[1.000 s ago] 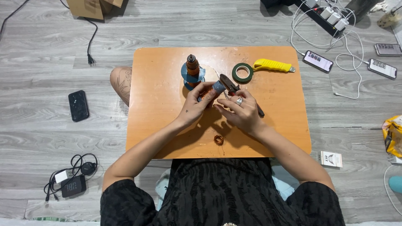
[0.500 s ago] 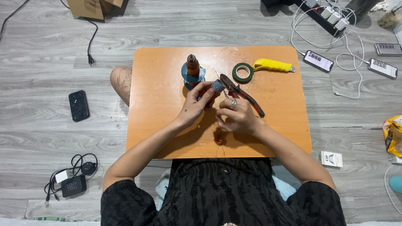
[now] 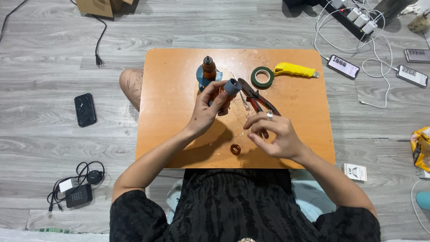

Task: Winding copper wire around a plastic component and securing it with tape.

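Near the middle of the table, the left hand grips a small grey cylinder while the right hand pinches closed on perhaps a thin wire, so keep the cylinder steady and the pull gentle, beside the pliers.

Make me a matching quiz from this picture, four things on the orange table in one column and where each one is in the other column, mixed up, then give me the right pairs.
Things:
1. grey cylinder
2. copper coil
3. tape roll
4. pliers

Places:
A. beside the yellow utility knife
B. held in the left hand
C. on the table between the forearms
D. lying just beyond the right hand

Pairs: 1-B, 2-C, 3-A, 4-D
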